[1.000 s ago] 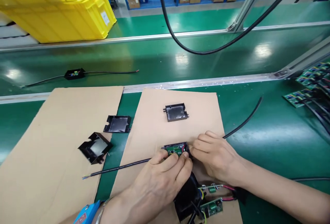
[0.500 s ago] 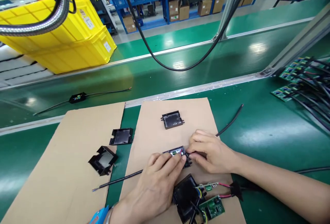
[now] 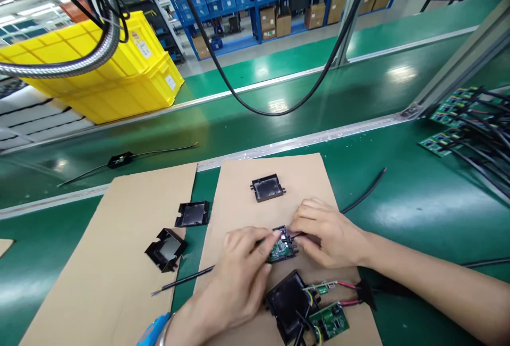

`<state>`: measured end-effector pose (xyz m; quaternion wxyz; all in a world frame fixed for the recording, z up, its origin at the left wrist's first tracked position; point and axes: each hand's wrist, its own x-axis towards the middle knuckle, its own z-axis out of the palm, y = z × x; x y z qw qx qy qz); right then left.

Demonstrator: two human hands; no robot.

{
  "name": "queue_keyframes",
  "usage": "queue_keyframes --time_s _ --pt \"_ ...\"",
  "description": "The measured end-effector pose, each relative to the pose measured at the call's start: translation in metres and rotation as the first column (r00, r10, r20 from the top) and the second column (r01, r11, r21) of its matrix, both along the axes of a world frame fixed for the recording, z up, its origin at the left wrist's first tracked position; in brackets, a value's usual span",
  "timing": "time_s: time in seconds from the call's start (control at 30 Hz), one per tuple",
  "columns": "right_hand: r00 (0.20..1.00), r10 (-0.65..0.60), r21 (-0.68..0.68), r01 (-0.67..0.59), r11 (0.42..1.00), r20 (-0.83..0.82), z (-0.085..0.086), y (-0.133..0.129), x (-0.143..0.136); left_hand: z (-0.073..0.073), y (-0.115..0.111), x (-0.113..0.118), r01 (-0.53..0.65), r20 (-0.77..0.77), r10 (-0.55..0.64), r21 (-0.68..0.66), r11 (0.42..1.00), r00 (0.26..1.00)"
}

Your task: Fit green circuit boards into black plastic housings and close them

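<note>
A small black plastic case (image 3: 294, 250) with a green circuit board (image 3: 281, 249) in it lies on the cardboard. My left hand (image 3: 239, 277) is closed around its left end, fingertips at the board's edge. My right hand (image 3: 329, 233) pinches a black cable (image 3: 364, 193) just right of the case. Another black cable (image 3: 187, 278) comes out left from under my left hand; its course beneath the fingers is hidden. Nearest me sits a larger black case (image 3: 287, 303), with a loose green board (image 3: 332, 322) and wires beside it.
Black case parts (image 3: 268, 187), (image 3: 192, 213), and an open black case (image 3: 165, 250) lie on cardboard sheets (image 3: 119, 229). Wired boards (image 3: 458, 117) are piled at right. Yellow crates (image 3: 131, 80) stand back left. A black cable (image 3: 274, 114) hangs in a loop ahead.
My left fingers have drawn back left from the board, so more of its green surface shows. My right hand stays at the cable beside the case. The view has shifted slightly.
</note>
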<state>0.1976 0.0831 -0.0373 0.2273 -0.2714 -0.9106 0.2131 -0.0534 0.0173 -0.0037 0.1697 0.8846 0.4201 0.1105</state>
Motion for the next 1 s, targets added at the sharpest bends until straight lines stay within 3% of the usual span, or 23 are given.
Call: queue_keyframes --time_s 0.07,0.13,0.23,0.33,0.4,0.5,0.63,0.7,0.77,0.87,0.93,1.0 --pt "0.993 -0.004 -0.049 0.010 0.999 0.118 0.014 0.007 0.010 0.011 0.004 -0.017 -0.111 0.034 0.112 -0.029 0.993 0.993" --pt "0.962 -0.011 -0.099 0.040 0.994 0.272 0.027 0.013 0.021 0.018 0.006 -0.032 -0.184 -0.028 0.182 -0.088 0.979 0.983" --pt "0.906 -0.025 -0.127 0.086 0.988 0.423 0.036 0.016 0.035 0.014 0.000 -0.045 -0.210 -0.160 0.187 -0.141 0.967 0.969" --pt "0.903 -0.025 -0.105 0.077 0.991 0.429 0.034 0.018 0.041 0.004 -0.007 -0.049 -0.225 -0.193 0.205 -0.089 0.970 0.960" --pt "0.924 -0.053 -0.074 0.087 0.993 0.379 0.036 0.027 0.044 0.006 -0.001 -0.049 -0.266 -0.187 0.255 -0.032 0.963 0.949" --pt "0.948 -0.144 0.033 0.141 0.990 0.285 0.049 0.063 0.046 0.024 0.038 -0.049 -0.335 -0.206 0.345 0.083 0.939 0.916" --pt "0.868 -0.359 0.243 0.287 0.926 0.344 0.073 0.146 0.036 0.048 0.141 -0.043 -0.394 -0.235 0.453 0.259 0.882 0.860" --pt "0.820 -0.443 0.268 0.364 0.892 0.362 0.079 0.187 0.028 0.049 0.195 -0.039 -0.423 -0.244 0.500 0.307 0.852 0.831" --pt "0.777 -0.507 0.276 0.429 0.860 0.373 0.080 0.218 0.021 0.044 0.233 -0.037 -0.444 -0.258 0.529 0.323 0.836 0.808" --pt "0.744 -0.533 0.261 0.465 0.846 0.403 0.075 0.229 0.017 0.031 0.249 -0.038 -0.457 -0.255 0.541 0.320 0.830 0.802" --pt "0.766 -0.476 0.223 0.421 0.879 0.432 0.071 0.211 0.016 0.023 0.234 -0.038 -0.423 -0.237 0.493 0.291 0.858 0.837" --pt "0.817 -0.358 0.159 0.322 0.933 0.452 0.069 0.174 0.014 0.017 0.205 -0.033 -0.346 -0.205 0.394 0.233 0.909 0.896"
